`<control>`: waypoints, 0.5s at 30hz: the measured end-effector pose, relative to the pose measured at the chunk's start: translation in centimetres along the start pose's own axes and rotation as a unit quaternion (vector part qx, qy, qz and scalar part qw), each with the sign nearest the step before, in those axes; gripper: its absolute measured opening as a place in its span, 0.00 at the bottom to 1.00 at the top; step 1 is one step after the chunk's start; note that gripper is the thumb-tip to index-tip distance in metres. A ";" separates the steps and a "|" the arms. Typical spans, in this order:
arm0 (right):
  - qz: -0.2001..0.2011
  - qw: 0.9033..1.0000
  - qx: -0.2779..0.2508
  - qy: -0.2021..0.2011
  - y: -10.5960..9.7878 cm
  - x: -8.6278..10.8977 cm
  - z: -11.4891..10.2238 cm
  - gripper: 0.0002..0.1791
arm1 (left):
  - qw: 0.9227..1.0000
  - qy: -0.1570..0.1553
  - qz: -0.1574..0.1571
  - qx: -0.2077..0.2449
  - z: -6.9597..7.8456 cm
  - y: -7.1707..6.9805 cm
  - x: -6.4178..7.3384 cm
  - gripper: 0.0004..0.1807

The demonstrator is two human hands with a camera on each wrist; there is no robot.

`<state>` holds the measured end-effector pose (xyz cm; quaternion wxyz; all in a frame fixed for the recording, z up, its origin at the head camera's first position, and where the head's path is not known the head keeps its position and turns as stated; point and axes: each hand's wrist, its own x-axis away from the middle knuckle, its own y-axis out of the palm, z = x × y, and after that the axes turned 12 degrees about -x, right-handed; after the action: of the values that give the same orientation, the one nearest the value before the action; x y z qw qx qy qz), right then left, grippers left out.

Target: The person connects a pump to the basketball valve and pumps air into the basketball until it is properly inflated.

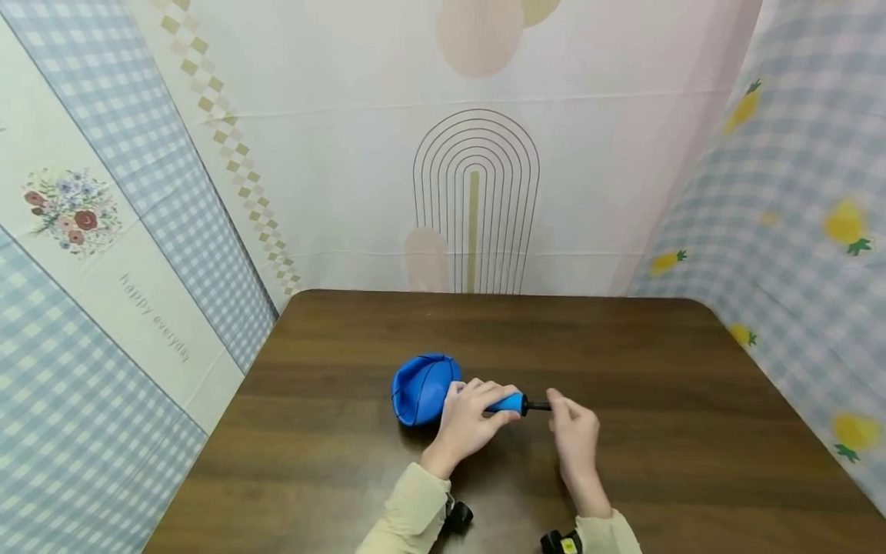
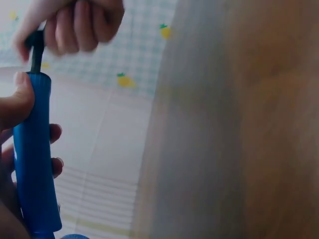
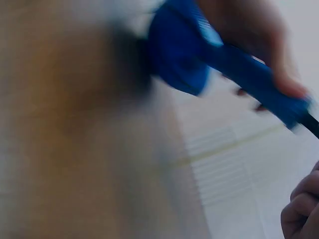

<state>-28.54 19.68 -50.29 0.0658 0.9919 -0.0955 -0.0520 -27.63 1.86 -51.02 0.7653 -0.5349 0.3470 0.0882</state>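
Observation:
A blue ball (image 1: pixel 424 391), partly caved in and marked with dark seam lines, is at the middle of the table. Beside it my left hand (image 1: pixel 471 419) grips the blue barrel of a hand pump (image 1: pixel 511 403), whose near end meets the ball behind my fingers. In the left wrist view the barrel (image 2: pixel 36 149) lies between thumb and fingers. A black rod (image 1: pixel 538 405) sticks out of the pump's right end. My right hand (image 1: pixel 576 438) holds the dark handle (image 2: pixel 35 38) at the rod's end, fingers curled. The right wrist view is blurred.
The brown wooden table (image 1: pixel 311 477) has rounded far corners. A pale patterned cloth (image 1: pixel 346 177) hangs behind it, with checked cloths at the left and right sides. Dark wrist cameras (image 1: pixel 460 517) sit on both sleeves.

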 end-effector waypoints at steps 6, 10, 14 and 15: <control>-0.042 0.992 -0.108 0.052 -2.3 -1.7 -0.3 0.34 | 0.998 -0.006 0.030 -0.052 -1.0 -0.4 0.2 0.19; -0.120 0.984 -0.085 0.099 -1.6 -2.0 1.1 0.34 | 0.995 -0.010 0.040 -0.089 -1.2 -0.2 0.4 0.18; -0.174 0.977 -0.048 0.111 0.2 -1.9 2.0 0.31 | 0.996 0.004 0.024 -0.082 -1.0 0.5 -0.2 0.17; -0.184 0.976 -0.038 0.110 0.4 -2.0 2.1 0.30 | 0.997 0.006 0.013 -0.071 -0.9 0.7 -0.4 0.17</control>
<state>-30.83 19.43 -52.11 0.1025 0.9889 0.0983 0.0427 -28.64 1.43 -51.47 0.7220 -0.5840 0.3511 0.1195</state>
